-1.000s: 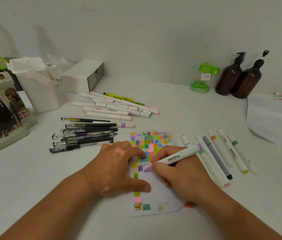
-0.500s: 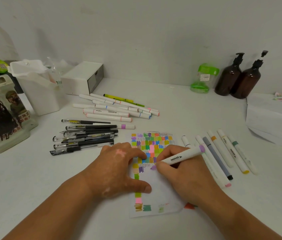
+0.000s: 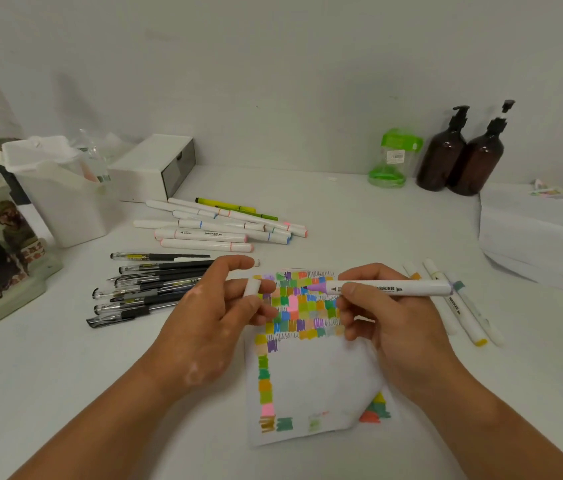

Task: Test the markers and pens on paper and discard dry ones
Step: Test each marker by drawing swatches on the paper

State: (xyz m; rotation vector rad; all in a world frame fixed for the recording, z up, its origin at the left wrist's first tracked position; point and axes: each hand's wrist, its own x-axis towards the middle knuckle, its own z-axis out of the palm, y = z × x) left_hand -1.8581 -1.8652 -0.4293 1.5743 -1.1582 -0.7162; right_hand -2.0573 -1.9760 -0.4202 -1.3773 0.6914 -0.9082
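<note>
Brown pump bottles [image 3: 441, 157]: 2. Green jar [image 3: 392, 157]: 1. Black gel pens [image 3: 155, 289]: approx 7, overlapping. White markers [image 3: 204, 234], rear pile: approx 8; highlighters [image 3: 224, 205] w/ them: 2. Markers at R [image 3: 463, 318]: 4 vis., partly hidden. Purple-tip marker [image 3: 394, 288]: 1; cap [image 3: 251, 289]: 1. Test sheet [image 3: 314, 375]: 1.

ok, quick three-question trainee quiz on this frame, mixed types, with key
1. True or false: the marker in the right hand is capped.
2. The left hand pinches: A) a white cap B) scissors C) nothing.
3. Fill in: the marker's bare tip is ____ in colour.
Key: 1 false; 2 A; 3 purple.
</note>
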